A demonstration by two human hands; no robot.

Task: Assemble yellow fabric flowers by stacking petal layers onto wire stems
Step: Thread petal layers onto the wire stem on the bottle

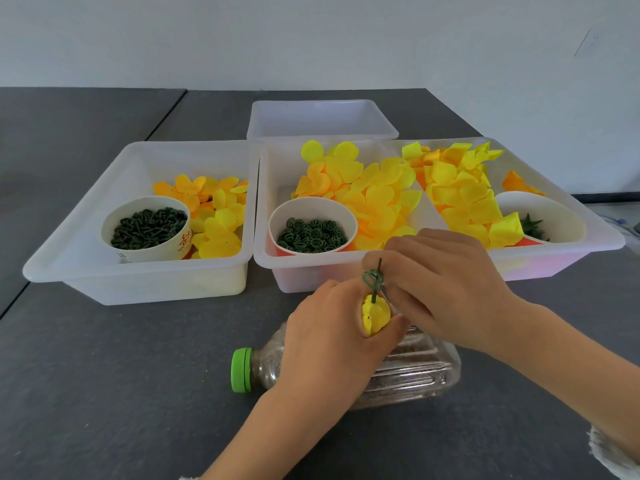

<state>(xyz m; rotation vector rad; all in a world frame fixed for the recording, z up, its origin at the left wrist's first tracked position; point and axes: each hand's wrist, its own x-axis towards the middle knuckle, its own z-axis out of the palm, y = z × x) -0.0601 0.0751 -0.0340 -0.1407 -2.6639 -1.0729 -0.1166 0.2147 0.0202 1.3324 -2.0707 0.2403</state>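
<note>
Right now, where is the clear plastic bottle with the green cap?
The clear plastic bottle with the green cap lies on its side on the dark table, front centre, under both hands, cap pointing left.

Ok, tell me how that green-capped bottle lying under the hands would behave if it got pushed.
The bottle lies on its side on the dark table, so a nudge may roll it, though its ribbed, squarish body could limit that. It looks partly filled with something dark and grainy, so probably heavier than an empty one. The clear plastic probably flexes rather than breaks.
</note>
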